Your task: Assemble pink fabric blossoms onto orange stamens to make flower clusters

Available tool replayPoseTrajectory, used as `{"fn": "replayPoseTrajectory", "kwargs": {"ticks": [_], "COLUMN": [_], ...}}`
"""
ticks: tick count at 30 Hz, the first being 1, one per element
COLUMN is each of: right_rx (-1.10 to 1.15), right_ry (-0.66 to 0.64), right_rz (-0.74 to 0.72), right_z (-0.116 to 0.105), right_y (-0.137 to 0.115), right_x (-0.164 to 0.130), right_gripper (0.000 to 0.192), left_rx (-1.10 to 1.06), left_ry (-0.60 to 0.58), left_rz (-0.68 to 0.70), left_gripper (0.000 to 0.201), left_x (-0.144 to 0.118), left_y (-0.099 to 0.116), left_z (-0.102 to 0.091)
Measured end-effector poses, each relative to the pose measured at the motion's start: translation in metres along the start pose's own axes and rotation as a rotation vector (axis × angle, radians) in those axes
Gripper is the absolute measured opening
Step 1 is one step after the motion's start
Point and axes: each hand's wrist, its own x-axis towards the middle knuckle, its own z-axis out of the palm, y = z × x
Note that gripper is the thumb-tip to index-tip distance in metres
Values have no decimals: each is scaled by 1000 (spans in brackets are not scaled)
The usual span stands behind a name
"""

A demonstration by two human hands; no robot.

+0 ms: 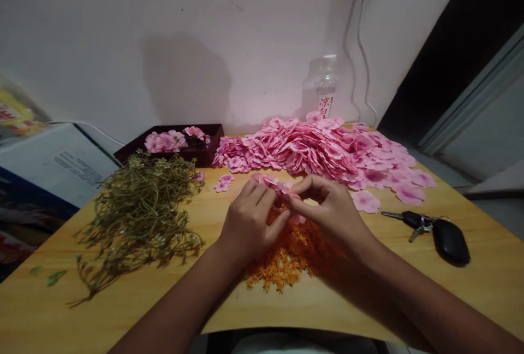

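The left hand (249, 220) and right hand (327, 209) pinched pink petals (272, 182) together above orange stamens (286, 261). Green stems (139, 214) lay within reach.

A home craft corner: a wooden table (470, 288) against a plain wall, with car keys (434, 231) right of the fingers, a water bottle (323, 89) beyond them, heaped fabric petals (319, 149).

Stem heap (139, 206) on tabletop (483, 294) left of left hand (249, 223). Petal pile (319, 149) behind both hands; tray (172, 143) behind-left. Keys (434, 231) right of right hand (331, 209). Stamen heap (286, 261) under the hands. Bottle (323, 89) behind pile.
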Motion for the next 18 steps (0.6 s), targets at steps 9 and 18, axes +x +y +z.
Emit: {"fn": "replayPoseTrajectory", "kwargs": {"ticks": [9,18], "right_rx": [-51,-29], "right_ry": [-220,-183], "right_rz": [23,44], "right_z": [-7,-5], "right_y": [2,-2], "right_x": [4,2], "right_gripper": [11,5], "left_rx": [-145,-262], "left_ry": [107,160], "left_rz": [64,32], "left_gripper": [14,18], "left_x": [0,-1], "left_y": [-2,0], "left_z": [-2,-1]}}
